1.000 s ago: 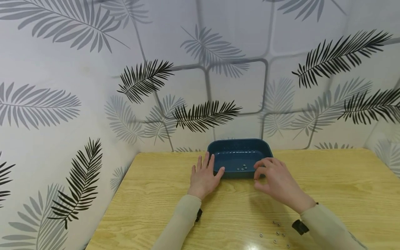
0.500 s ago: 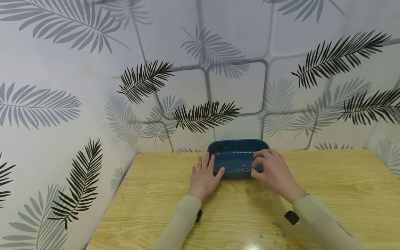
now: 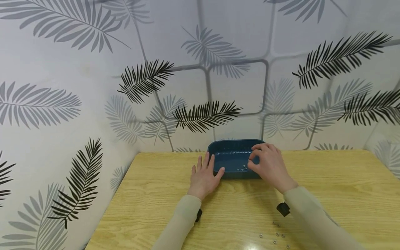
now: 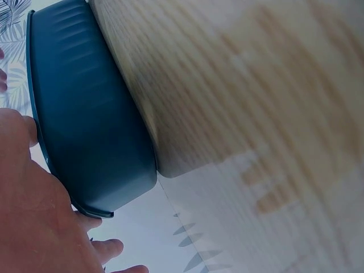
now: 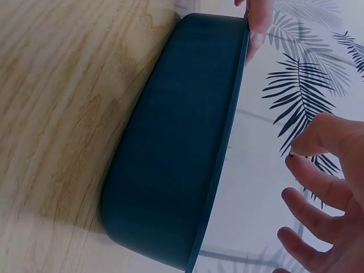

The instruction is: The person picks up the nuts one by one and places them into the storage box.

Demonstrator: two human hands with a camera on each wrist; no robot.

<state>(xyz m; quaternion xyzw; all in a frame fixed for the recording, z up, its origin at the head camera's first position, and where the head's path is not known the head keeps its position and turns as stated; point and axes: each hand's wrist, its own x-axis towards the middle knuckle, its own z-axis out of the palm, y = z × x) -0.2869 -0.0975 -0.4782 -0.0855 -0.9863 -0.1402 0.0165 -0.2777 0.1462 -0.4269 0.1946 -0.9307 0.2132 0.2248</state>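
A dark blue plastic bin (image 3: 237, 176) stands on the table near the wall, with several small metal nuts (image 3: 242, 169) on its floor. My left hand (image 3: 204, 177) rests with spread, straight fingers at the bin's left front corner, touching its rim. Over the right part of the bin, my right hand (image 3: 270, 166) pinches a tiny nut (image 5: 292, 152) between thumb and forefinger, its other fingers apart. The nut is mostly hidden by the fingertips. More loose nuts (image 3: 277, 234) lie on the table below the right forearm.
The wooden table (image 3: 150, 208) ends at a wall (image 3: 187, 86) hung with leaf-patterned covering, close behind the bin. Dark wrist devices show under both sleeves, the right one (image 3: 283, 209) hanging above the table.
My right hand has moved left and slightly away from me, from the bin's right front edge to over its inside, still pinching the nut. The left hand has stayed put.
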